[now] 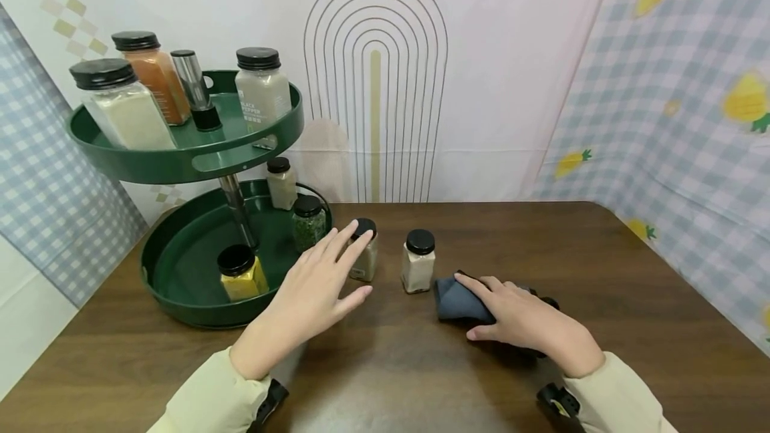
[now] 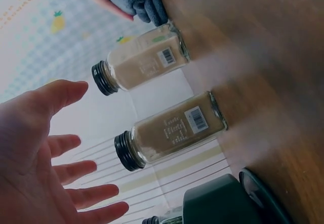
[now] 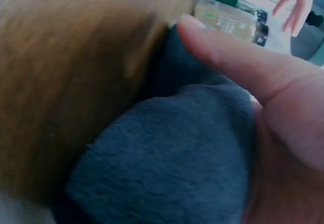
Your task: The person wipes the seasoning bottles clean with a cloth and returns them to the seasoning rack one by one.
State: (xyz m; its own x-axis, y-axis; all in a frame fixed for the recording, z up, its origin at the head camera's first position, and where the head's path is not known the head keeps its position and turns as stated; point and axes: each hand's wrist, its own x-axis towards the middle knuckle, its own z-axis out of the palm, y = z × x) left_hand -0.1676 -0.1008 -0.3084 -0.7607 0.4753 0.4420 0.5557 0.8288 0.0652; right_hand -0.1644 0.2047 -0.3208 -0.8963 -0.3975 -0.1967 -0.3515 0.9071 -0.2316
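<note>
My left hand (image 1: 315, 286) reaches out with its fingers spread, holding nothing. In the left wrist view its fingertips are apart from the two glass spice jars. The nearer spice jar (image 1: 363, 266) has a black lid, pale brown powder inside and is partly hidden by my fingers in the head view. Another spice jar (image 1: 418, 262), similar in look, stands upright to its right. My right hand (image 1: 514, 313) holds a bunched blue-grey cloth (image 1: 460, 301) low on the table, thumb on one side and fingers over the other. In the right wrist view the cloth (image 3: 167, 153) fills the palm.
A green two-tier rack stands at left. On its upper tray (image 1: 240, 156) are large jars and a silver-and-black cylinder (image 1: 194, 85). The lower tray (image 1: 180, 309) carries a yellow-filled jar (image 1: 243, 276), a green-herb jar (image 1: 308, 224) and a pale jar (image 1: 281, 184). Patterned cloth hangs behind the wooden table (image 1: 391, 379).
</note>
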